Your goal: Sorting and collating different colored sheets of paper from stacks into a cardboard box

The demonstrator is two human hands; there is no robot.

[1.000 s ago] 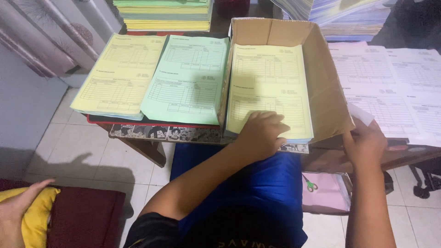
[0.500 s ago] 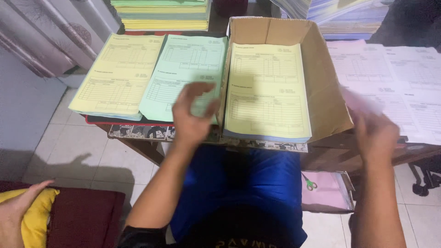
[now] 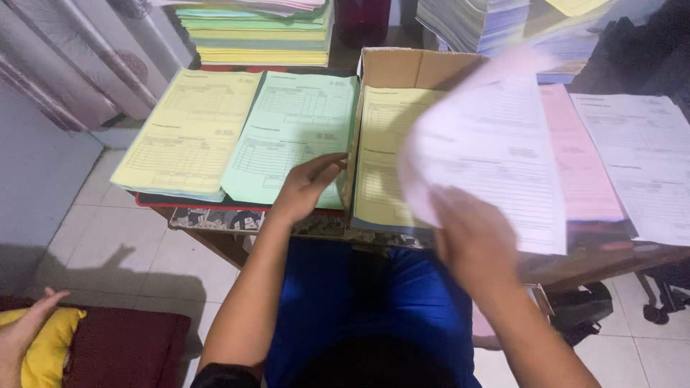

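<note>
**White sheet carried over the box**

The white sheet (image 3: pixel 496 151), a printed form blurred by motion, was held in the air by the right hand (image 3: pixel 471 237). The fingers were closed on its lower edge, and the sheet fanned up and across the cardboard box (image 3: pixel 392 66), hiding most of the box's right side. Under it, in the box, lay a yellow stack (image 3: pixel 381 158) of the same kind of form, with only its left part showing.

The left hand (image 3: pixel 305 188) rested at the lower right corner of the green stack (image 3: pixel 291 133), just beside the box's left wall. Its fingers were stretched out and loosely together, the thumb apart, touching the top green sheet; it gripped nothing that I could make out.

Left of the green stack lay another yellow pile (image 3: pixel 190 129), the two side by side on the table (image 3: pixel 237 219). Right of the box lay a pink stack (image 3: pixel 578 158), and beyond it a white stack (image 3: pixel 643 162). At the back stood tall piles of coloured paper (image 3: pixel 259 32).

At the lower left corner another person's hand (image 3: pixel 25 334) lay against a yellow cushion (image 3: pixel 47 345), well apart from the table
</note>
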